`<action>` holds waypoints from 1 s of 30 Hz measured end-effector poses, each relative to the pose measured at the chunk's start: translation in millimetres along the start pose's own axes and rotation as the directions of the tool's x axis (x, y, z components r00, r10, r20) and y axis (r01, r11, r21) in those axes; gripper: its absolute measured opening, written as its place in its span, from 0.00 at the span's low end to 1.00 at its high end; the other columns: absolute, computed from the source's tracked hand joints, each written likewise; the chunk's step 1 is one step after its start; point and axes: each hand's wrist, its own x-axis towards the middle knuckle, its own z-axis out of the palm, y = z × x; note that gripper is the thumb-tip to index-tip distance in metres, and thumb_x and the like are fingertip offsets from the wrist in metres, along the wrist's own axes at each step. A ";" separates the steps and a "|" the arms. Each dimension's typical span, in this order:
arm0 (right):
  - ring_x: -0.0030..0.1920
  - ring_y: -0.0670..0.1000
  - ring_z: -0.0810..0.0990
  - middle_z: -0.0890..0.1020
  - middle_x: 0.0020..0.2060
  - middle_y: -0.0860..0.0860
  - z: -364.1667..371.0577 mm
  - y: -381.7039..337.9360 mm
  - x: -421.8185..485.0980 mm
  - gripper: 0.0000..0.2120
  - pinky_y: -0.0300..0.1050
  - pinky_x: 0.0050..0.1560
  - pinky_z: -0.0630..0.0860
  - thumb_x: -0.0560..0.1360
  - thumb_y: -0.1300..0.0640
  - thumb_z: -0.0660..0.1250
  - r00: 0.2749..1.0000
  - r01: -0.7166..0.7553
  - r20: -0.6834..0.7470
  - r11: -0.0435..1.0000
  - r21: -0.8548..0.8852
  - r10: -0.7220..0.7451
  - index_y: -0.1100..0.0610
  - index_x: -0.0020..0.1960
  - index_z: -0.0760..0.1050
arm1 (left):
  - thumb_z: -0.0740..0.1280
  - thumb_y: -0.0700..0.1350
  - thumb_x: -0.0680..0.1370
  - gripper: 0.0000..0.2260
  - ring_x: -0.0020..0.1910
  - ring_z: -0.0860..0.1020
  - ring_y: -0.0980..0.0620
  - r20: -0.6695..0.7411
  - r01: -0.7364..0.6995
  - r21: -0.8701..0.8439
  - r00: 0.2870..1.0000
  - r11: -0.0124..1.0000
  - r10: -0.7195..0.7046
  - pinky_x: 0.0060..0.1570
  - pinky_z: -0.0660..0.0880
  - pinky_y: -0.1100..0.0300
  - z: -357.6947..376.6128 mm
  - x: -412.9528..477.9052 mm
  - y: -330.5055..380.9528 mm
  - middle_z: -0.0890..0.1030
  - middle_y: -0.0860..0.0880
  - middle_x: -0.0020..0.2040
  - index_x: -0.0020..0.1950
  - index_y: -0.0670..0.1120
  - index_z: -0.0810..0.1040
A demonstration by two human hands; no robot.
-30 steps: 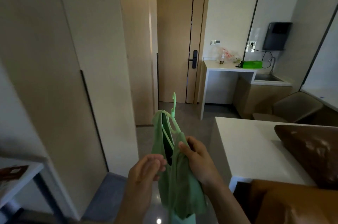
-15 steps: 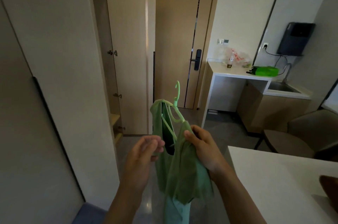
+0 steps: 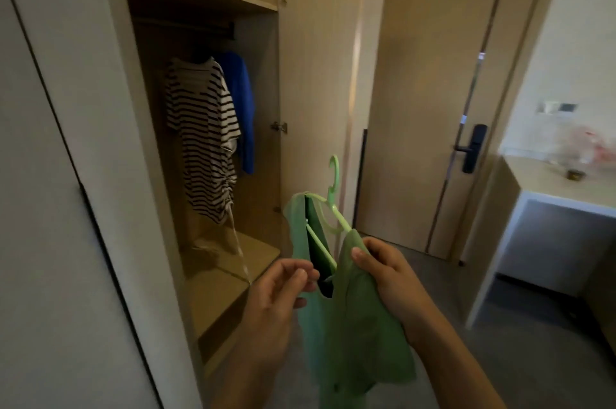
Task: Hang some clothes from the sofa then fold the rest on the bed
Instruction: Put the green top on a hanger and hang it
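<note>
Both bare forearms reached up from the lower edge of the view, hands raised side by side at chest height. The left grip [image 3: 283, 292] had its fingers curled, thumb and fingertips pinching one edge of a green garment [image 3: 360, 342]. The right grip [image 3: 390, 275] clasped its other shoulder, thumb in front and fingers behind.

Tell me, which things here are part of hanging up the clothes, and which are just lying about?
Part of the job: green garment, held by the right hand and left hand; green hanger inside it; wardrobe rail; striped shirt and blue garment already hanging there.

Just lying about: door with black handle; counter; plastic bag on it.
</note>
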 end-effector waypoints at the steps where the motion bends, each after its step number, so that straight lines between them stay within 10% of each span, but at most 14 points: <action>1: 0.39 0.51 0.83 0.83 0.37 0.49 -6.1 2.2 28.4 0.07 0.43 0.39 0.77 0.81 0.53 0.66 0.999 0.003 0.043 1.000 -0.006 -0.003 0.56 0.49 0.79 | 0.62 0.42 0.83 0.09 0.52 0.83 0.50 -0.030 -0.007 0.000 1.000 1.000 0.007 0.56 0.77 0.52 8.4 22.3 1.1 0.86 0.51 0.47 0.52 0.46 0.82; 15: 0.37 0.52 0.83 0.84 0.37 0.53 39.4 -20.7 370.9 0.08 0.45 0.39 0.77 0.82 0.57 0.64 0.870 -0.002 0.493 0.999 0.045 -0.020 0.59 0.49 0.80 | 0.70 0.49 0.78 0.08 0.47 0.82 0.53 -0.446 -0.081 0.047 0.890 0.996 0.094 0.49 0.73 0.55 0.0 282.3 15.2 0.86 0.49 0.46 0.51 0.45 0.82; 30: 0.34 0.54 0.82 0.84 0.35 0.56 188.6 -146.4 653.7 0.11 0.44 0.40 0.79 0.80 0.53 0.68 0.796 0.072 0.597 0.995 0.073 -0.102 0.60 0.47 0.82 | 0.62 0.44 0.82 0.09 0.50 0.83 0.51 -0.596 -0.210 0.336 0.707 0.918 0.380 0.51 0.75 0.54 -117.9 518.1 102.6 0.86 0.49 0.47 0.53 0.45 0.81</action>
